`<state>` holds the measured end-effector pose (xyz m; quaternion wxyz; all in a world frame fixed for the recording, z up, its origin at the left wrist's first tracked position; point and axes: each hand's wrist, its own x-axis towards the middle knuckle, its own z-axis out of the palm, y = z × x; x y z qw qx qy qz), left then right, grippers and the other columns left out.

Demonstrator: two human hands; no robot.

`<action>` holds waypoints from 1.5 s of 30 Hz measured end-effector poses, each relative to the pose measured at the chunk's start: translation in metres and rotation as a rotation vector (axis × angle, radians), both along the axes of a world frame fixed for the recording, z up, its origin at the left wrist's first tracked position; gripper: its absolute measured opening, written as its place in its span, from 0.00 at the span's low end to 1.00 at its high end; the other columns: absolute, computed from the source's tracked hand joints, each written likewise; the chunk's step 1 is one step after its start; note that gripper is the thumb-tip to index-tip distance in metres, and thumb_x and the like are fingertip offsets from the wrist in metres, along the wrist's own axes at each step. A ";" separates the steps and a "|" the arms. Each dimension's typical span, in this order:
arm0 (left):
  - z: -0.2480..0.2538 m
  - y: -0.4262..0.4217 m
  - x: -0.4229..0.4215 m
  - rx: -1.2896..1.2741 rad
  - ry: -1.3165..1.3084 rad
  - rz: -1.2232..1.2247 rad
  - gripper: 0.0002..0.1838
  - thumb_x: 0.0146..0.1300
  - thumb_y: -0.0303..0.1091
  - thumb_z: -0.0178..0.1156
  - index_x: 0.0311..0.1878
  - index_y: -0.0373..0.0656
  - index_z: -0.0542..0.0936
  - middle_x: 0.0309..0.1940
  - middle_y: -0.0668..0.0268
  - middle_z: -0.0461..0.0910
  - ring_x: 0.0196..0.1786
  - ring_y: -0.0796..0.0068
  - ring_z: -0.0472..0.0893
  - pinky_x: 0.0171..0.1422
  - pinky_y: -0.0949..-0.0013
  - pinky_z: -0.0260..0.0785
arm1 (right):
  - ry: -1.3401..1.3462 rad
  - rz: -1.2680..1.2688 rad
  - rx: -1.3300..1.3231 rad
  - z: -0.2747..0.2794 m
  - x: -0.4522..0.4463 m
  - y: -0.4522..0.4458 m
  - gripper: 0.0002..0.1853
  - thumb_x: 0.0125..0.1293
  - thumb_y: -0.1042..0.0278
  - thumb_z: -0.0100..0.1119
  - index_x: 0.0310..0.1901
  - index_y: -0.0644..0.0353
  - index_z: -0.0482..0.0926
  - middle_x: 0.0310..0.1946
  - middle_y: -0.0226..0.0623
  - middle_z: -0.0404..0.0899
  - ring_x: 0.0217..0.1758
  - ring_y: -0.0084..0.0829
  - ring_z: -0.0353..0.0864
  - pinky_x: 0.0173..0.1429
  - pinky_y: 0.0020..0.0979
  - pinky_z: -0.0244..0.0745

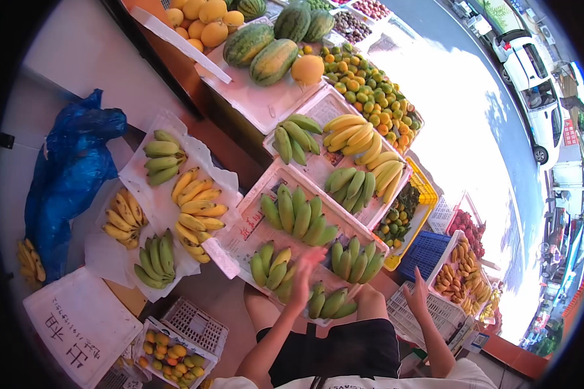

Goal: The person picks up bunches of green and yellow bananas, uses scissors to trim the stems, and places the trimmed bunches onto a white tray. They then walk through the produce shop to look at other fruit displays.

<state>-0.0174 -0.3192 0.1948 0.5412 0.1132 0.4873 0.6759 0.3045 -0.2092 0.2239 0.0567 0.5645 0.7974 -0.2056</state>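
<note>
Head view: left hand (307,269) blurred, fingers extended, partly hiding green bananas (263,266) in near tray (221,259), contact unclear; right hand (418,297) open, empty, over near-right crate (402,318); far street (509,123) partly washed out.

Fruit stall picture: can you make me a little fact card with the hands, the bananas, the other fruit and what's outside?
Left hand: open, blurred, over the near tray; touching or not, I can't tell
Right hand: open, nothing visible in it
Near tray: green bananas in a white tray
Left side: yellow bananas on white sheeting, and a blue plastic bag
Far end: watermelons
Outside: a white car
</note>
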 end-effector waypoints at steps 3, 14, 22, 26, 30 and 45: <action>0.041 -0.009 0.034 0.206 -0.060 -0.550 0.21 0.62 0.41 0.36 0.52 0.36 0.62 0.47 0.61 0.68 0.50 0.74 0.66 0.56 0.72 0.54 | 0.032 -0.343 -0.098 0.073 0.091 -0.085 0.33 0.47 0.73 0.54 0.56 0.64 0.53 0.48 0.50 0.62 0.48 0.41 0.65 0.49 0.32 0.62; 0.039 -0.204 0.123 -0.331 0.064 -0.074 0.19 0.61 0.43 0.37 0.49 0.43 0.66 0.42 0.65 0.72 0.42 0.78 0.72 0.46 0.75 0.60 | 0.241 -0.008 -0.211 0.002 0.215 0.007 0.26 0.51 0.67 0.54 0.52 0.63 0.60 0.26 0.39 0.71 0.30 0.30 0.71 0.37 0.28 0.67; 0.103 -0.358 0.229 -0.607 0.030 0.338 0.19 0.59 0.45 0.38 0.48 0.45 0.66 0.43 0.66 0.70 0.40 0.76 0.72 0.45 0.73 0.60 | 0.423 -0.238 -0.439 0.015 0.305 -0.045 0.19 0.58 0.67 0.46 0.50 0.65 0.62 0.28 0.35 0.71 0.26 0.21 0.70 0.29 0.20 0.68; 0.056 -0.406 0.222 -0.607 -0.327 0.395 0.19 0.55 0.46 0.42 0.48 0.48 0.67 0.42 0.69 0.71 0.41 0.75 0.72 0.43 0.72 0.60 | 0.316 -0.395 -0.627 -0.032 0.374 -0.164 0.20 0.54 0.61 0.49 0.47 0.63 0.64 0.27 0.36 0.71 0.24 0.26 0.73 0.24 0.23 0.69; 0.055 -0.423 0.216 -0.416 0.277 0.037 0.18 0.56 0.41 0.46 0.45 0.41 0.68 0.38 0.63 0.74 0.38 0.69 0.74 0.42 0.69 0.64 | -0.090 -0.238 -0.828 -0.071 0.391 -0.236 0.17 0.55 0.61 0.48 0.43 0.63 0.66 0.26 0.36 0.72 0.23 0.28 0.73 0.22 0.26 0.67; -0.094 -0.767 0.448 -0.939 -0.237 1.179 0.19 0.52 0.42 0.46 0.38 0.34 0.70 0.33 0.57 0.73 0.33 0.63 0.73 0.36 0.61 0.65 | 0.210 0.617 -0.842 -0.016 -0.180 -0.333 0.11 0.57 0.61 0.42 0.39 0.56 0.69 0.20 0.31 0.72 0.17 0.22 0.71 0.19 0.21 0.62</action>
